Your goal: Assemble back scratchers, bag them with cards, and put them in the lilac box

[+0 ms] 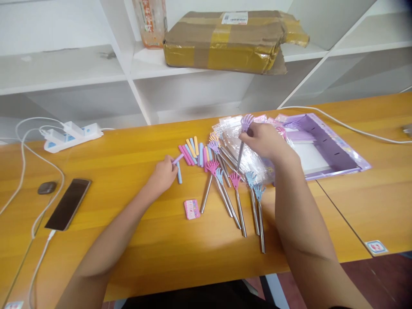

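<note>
My left hand (pixel 163 175) is closed on a small purple tube (pixel 178 159), beside a loose blue tube (pixel 179 174). A purple-headed back scratcher (pixel 240 146) is gripped near its claw by my right hand (pixel 262 138), its metal rod slanting down. Between the hands lie several more back scratchers with pink, blue, purple and yellow claws, such as a pink one (pixel 235 180) and a blue one (pixel 259 192). Several pink, blue, yellow and purple tubes (pixel 195 151) are grouped behind them. A pink stack of small cards (pixel 192 209) rests in front.
Clear plastic bags (pixel 254 165) are piled by a purple open box (pixel 341 148) at right. A power strip (pixel 74 137), a phone (pixel 68 204) and white cables are on the left. A taped carton (pixel 222 43) sits on the shelf above the table.
</note>
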The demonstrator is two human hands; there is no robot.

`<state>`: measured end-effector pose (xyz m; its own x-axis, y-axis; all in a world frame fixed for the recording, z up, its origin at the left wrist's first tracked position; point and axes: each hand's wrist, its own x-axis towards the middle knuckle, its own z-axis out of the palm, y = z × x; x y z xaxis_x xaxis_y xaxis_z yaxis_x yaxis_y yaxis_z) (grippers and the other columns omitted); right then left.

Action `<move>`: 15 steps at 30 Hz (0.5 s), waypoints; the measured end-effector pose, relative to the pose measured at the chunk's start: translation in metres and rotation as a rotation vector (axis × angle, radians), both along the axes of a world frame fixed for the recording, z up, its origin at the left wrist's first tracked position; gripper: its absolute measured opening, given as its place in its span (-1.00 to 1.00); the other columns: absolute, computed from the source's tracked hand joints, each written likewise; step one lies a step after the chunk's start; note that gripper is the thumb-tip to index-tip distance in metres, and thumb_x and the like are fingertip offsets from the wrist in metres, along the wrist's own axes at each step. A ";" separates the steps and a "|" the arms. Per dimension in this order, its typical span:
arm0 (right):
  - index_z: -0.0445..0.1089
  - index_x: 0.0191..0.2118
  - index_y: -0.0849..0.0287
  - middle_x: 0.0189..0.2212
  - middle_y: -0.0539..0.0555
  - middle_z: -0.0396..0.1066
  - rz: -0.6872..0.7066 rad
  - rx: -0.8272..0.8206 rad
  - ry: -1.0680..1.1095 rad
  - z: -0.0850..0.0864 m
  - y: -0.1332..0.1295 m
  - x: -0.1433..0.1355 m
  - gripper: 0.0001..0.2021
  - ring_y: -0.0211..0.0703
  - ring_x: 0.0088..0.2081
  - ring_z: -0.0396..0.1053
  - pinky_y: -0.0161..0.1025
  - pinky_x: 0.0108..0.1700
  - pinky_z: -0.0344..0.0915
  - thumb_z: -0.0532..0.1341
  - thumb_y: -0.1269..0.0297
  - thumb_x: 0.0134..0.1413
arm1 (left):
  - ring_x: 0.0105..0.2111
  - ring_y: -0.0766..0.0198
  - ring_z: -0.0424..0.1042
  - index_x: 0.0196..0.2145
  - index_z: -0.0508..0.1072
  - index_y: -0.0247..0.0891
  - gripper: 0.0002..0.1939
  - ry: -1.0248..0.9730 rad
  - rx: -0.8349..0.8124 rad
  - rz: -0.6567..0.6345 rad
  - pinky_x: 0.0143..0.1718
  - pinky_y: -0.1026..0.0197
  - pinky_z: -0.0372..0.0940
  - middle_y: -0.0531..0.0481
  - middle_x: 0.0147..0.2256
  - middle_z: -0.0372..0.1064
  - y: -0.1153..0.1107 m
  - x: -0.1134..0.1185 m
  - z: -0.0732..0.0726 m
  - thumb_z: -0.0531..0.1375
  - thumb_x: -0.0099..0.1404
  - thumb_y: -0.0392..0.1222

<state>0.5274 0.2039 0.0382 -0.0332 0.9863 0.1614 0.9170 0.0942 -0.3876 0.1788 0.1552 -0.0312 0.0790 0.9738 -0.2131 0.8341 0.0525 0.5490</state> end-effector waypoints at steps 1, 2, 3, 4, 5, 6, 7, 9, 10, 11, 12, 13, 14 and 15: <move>0.14 -0.49 0.03 -0.55 0.07 0.32 -0.005 0.012 0.011 0.001 -0.001 0.001 -0.75 -0.07 -0.43 0.25 -0.13 -0.31 0.09 0.20 0.20 0.14 | -0.36 0.12 0.59 -0.04 0.28 -0.21 -0.93 -0.102 -0.032 0.033 -0.30 0.13 0.42 -0.15 -0.24 0.57 0.001 -0.001 0.000 0.08 0.55 -0.27; 0.12 -0.50 0.02 -0.55 0.07 0.31 -0.012 0.024 0.023 0.002 -0.001 0.001 -0.73 -0.08 -0.44 0.24 -0.13 -0.32 0.08 0.21 0.21 0.14 | -0.39 0.16 0.58 -0.06 0.25 -0.18 -0.95 -0.203 -0.063 0.066 -0.31 0.14 0.43 -0.12 -0.24 0.57 0.002 -0.002 -0.001 0.07 0.55 -0.27; 0.11 -0.51 0.02 -0.56 0.06 0.30 -0.020 0.038 0.035 0.004 -0.002 0.001 -0.72 -0.09 -0.45 0.23 -0.13 -0.32 0.07 0.22 0.22 0.14 | -0.41 0.19 0.58 -0.07 0.21 -0.17 -0.94 -0.293 -0.087 0.094 -0.32 0.15 0.44 -0.10 -0.24 0.58 0.002 -0.002 -0.001 0.06 0.56 -0.28; 0.11 -0.52 0.02 -0.56 0.05 0.29 -0.029 0.049 0.048 0.006 -0.003 0.001 -0.71 -0.10 -0.46 0.22 -0.12 -0.33 0.06 0.22 0.24 0.13 | -0.41 0.21 0.58 -0.08 0.18 -0.15 -0.92 -0.360 -0.100 0.115 -0.32 0.16 0.46 -0.09 -0.22 0.58 0.003 -0.002 -0.001 0.06 0.56 -0.29; 0.10 -0.53 0.02 -0.57 0.05 0.28 -0.037 0.058 0.064 0.008 -0.004 0.001 -0.70 -0.10 -0.46 0.21 -0.12 -0.33 0.06 0.23 0.26 0.12 | -0.40 0.23 0.57 -0.09 0.16 -0.14 -0.91 -0.404 -0.100 0.124 -0.31 0.16 0.46 -0.08 -0.21 0.58 0.003 -0.003 -0.002 0.06 0.56 -0.29; 0.10 -0.54 0.02 -0.58 0.04 0.26 -0.045 0.067 0.081 0.010 -0.005 0.000 -0.70 -0.10 -0.47 0.20 -0.12 -0.33 0.05 0.24 0.27 0.12 | -0.39 0.24 0.57 -0.10 0.14 -0.14 -0.89 -0.427 -0.088 0.123 -0.29 0.16 0.46 -0.07 -0.20 0.58 0.004 -0.003 -0.002 0.06 0.56 -0.30; 0.10 -0.54 0.02 -0.58 0.03 0.25 -0.051 0.077 0.103 0.012 -0.006 -0.001 -0.69 -0.10 -0.47 0.20 -0.11 -0.33 0.05 0.24 0.29 0.11 | -0.38 0.25 0.56 -0.10 0.14 -0.13 -0.88 -0.433 -0.065 0.109 -0.28 0.16 0.45 -0.06 -0.21 0.58 0.004 -0.004 -0.003 0.06 0.55 -0.30; 0.11 -0.55 0.02 -0.60 0.01 0.23 -0.058 0.112 0.156 0.016 -0.008 -0.002 -0.69 -0.12 -0.48 0.18 -0.11 -0.34 0.04 0.25 0.30 0.10 | -0.36 0.25 0.53 -0.10 0.14 -0.13 -0.89 -0.420 0.001 0.049 -0.24 0.16 0.42 -0.01 -0.24 0.55 0.004 -0.006 -0.002 0.06 0.56 -0.28; 0.10 -0.55 0.02 -0.61 0.00 0.20 -0.067 0.140 0.190 0.017 -0.009 -0.003 -0.68 -0.13 -0.48 0.17 -0.12 -0.35 0.03 0.25 0.30 0.11 | -0.36 0.25 0.51 -0.09 0.15 -0.13 -0.91 -0.403 0.037 0.004 -0.23 0.16 0.39 0.02 -0.26 0.53 0.003 -0.007 -0.001 0.06 0.56 -0.26; 0.10 -0.55 0.03 -0.61 -0.02 0.18 -0.077 0.168 0.235 0.018 -0.010 -0.003 -0.67 -0.16 -0.49 0.16 -0.14 -0.37 0.02 0.25 0.27 0.13 | -0.35 0.24 0.49 -0.08 0.17 -0.13 -0.94 -0.380 0.071 -0.046 -0.23 0.16 0.36 0.04 -0.27 0.51 0.003 -0.008 0.001 0.05 0.57 -0.25; 0.11 -0.55 0.04 -0.62 -0.03 0.15 -0.091 0.190 0.297 0.018 -0.011 -0.004 -0.65 -0.18 -0.50 0.16 -0.15 -0.39 0.02 0.25 0.23 0.17 | -0.34 0.23 0.46 -0.06 0.20 -0.13 -0.97 -0.349 0.102 -0.096 -0.23 0.16 0.32 0.05 -0.28 0.48 0.002 -0.008 0.004 0.05 0.58 -0.22; 0.13 -0.54 0.04 -0.62 -0.04 0.14 -0.104 0.199 0.378 0.018 -0.012 -0.005 -0.64 -0.20 -0.52 0.15 -0.17 -0.42 0.01 0.25 0.17 0.21 | -0.34 0.22 0.44 -0.05 0.24 -0.14 -0.96 -0.314 0.128 -0.142 -0.24 0.15 0.29 0.05 -0.28 0.47 0.000 -0.009 0.008 0.04 0.59 -0.18; 0.17 -0.54 0.05 -0.64 -0.05 0.13 -0.110 0.192 0.472 0.018 -0.013 -0.006 -0.61 -0.22 -0.55 0.13 -0.18 -0.46 0.00 0.24 0.09 0.27 | -0.34 0.21 0.42 -0.05 0.28 -0.14 -0.91 -0.280 0.148 -0.185 -0.24 0.15 0.27 0.04 -0.28 0.45 -0.001 -0.009 0.013 0.02 0.61 -0.13; 0.22 -0.52 0.05 -0.65 -0.06 0.12 -0.102 0.169 0.573 0.019 -0.015 -0.008 -0.59 -0.24 -0.58 0.11 -0.19 -0.49 -0.02 0.23 0.00 0.31 | -0.33 0.20 0.41 -0.05 0.32 -0.15 -0.84 -0.252 0.161 -0.231 -0.24 0.15 0.25 0.03 -0.28 0.44 -0.003 -0.009 0.017 0.01 0.63 -0.08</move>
<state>0.5196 0.1892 0.0573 0.1987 0.9392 0.2801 0.5742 0.1201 -0.8099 0.1702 0.1527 -0.0138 0.3305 0.9438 -0.0047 0.6515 -0.2245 0.7247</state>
